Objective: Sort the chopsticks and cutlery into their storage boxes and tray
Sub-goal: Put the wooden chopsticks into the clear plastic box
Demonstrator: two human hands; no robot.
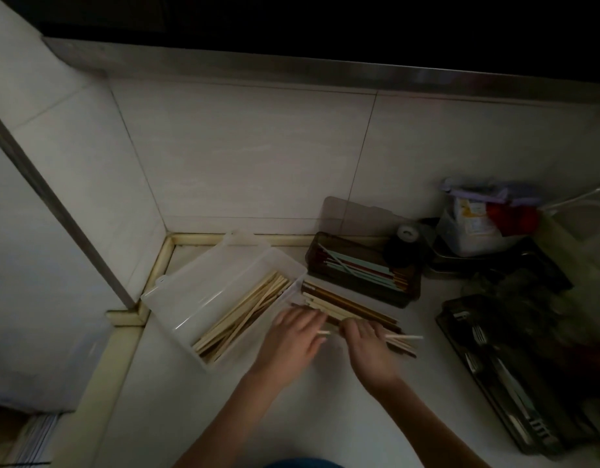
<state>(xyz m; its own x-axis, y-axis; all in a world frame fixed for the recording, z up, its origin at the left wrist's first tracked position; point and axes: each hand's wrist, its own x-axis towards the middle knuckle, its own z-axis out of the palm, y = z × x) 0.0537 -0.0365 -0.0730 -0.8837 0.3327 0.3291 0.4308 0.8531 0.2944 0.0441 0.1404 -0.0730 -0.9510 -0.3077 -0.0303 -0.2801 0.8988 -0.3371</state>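
A clear plastic box (177, 298) lies open on the white counter and holds several pale wooden chopsticks (244, 312). Right of it is a loose pile of brown and pale chopsticks (345, 305). My right hand (369, 349) is closed around a pale chopstick (405, 337) whose ends stick out on both sides. My left hand (295, 336) rests on the pile's near end with fingers spread, touching that chopstick's left tip. A dark box (362, 292) behind holds blue and red chopsticks. A dark tray (494, 393) at the right holds forks and other cutlery.
A dark round jar (405, 244) and a bagged package (477, 217) stand at the back right. A dark lid (356, 214) leans on the tiled wall. The counter corner is at the left, with a drop beyond its edge.
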